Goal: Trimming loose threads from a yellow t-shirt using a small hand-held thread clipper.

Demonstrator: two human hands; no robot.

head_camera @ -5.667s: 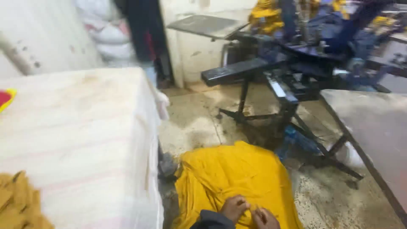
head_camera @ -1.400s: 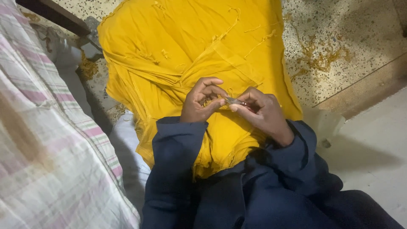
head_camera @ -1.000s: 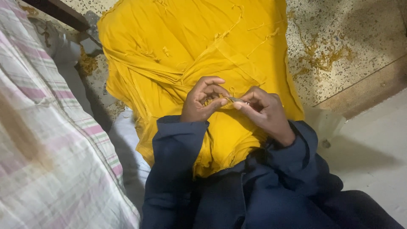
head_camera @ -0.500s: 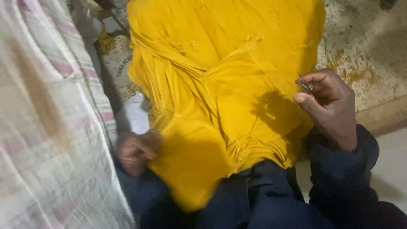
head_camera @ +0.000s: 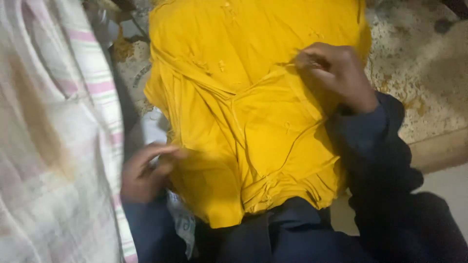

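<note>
Since the earlier frames the hands have parted: a second ago both pinched together at the middle of the yellow cloth, and now they sit well apart on opposite sides of it. The left hand (head_camera: 146, 170) has dropped to the lower left edge of the yellow cloth (head_camera: 253, 131), fingers curled and touching the border; it is blurred, so whether it actually grips the fabric cannot be told. The right hand (head_camera: 334, 73) is at the upper right of the cloth, its fingertips pinched on a thin light thread (head_camera: 292, 62) that lies against the fabric.

The yellow cloth is a thick, folded pile, creased in several layers, spread across the person's lap and hanging over the dark blue clothing (head_camera: 341, 229). Small thread ends dot its surface.

To the left, a striped pale cloth (head_camera: 58, 136) with pink and green bands and a brownish stain covers a raised surface and crowds the left hand. Between it and the yellow pile a white plastic wrapper (head_camera: 183, 226) with dark print pokes out, just beside the left wrist. On the right lies speckled floor (head_camera: 414, 87) littered with yellowish scraps, and below it a paler, smooth slab (head_camera: 443, 180).
</note>
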